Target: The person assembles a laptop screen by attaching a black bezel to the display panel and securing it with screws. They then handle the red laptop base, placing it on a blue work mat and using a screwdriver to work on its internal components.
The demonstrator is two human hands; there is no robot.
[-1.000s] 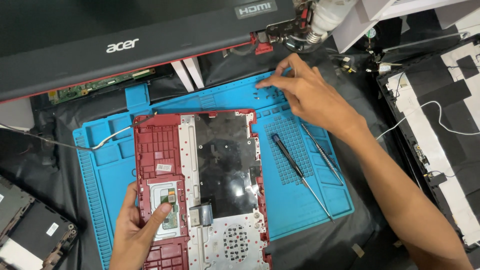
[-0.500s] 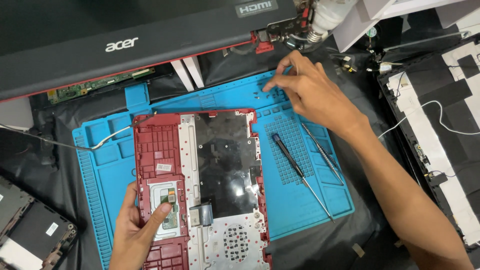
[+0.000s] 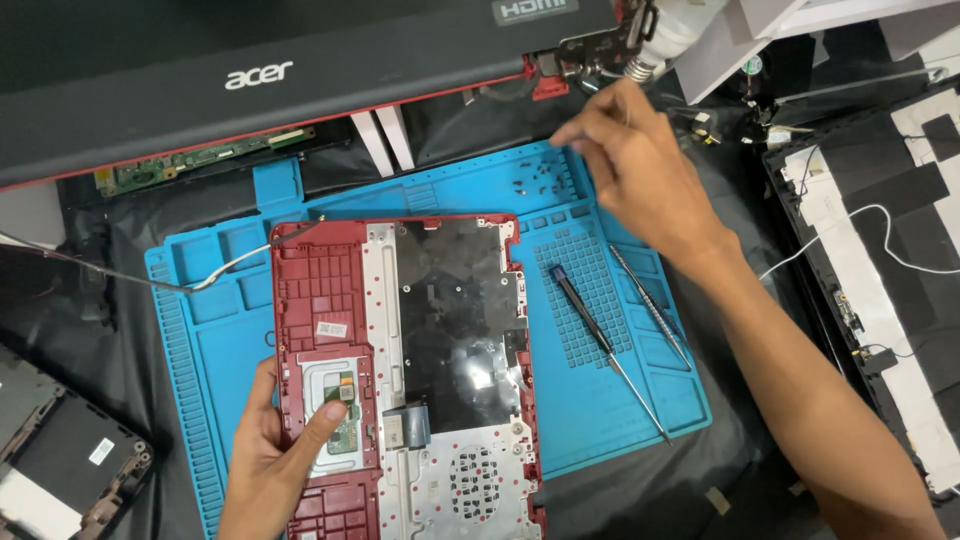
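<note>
Left hand (image 3: 275, 455) gripped the near-left edge of the red laptop palmrest shell (image 3: 400, 370), thumb pressed on the touchpad board, fingers wrapped under the edge. Shell lay inner side up on the blue repair mat (image 3: 620, 420), centre-left. Right hand (image 3: 640, 165) hovered over the mat's top-right compartments beside a scatter of small screws (image 3: 535, 180), fingers loosely curled, thumb and index close, holding nothing visible. Screwdriver (image 3: 600, 345) and metal spudger (image 3: 650, 305) lay on the mat right of the shell.
</note>
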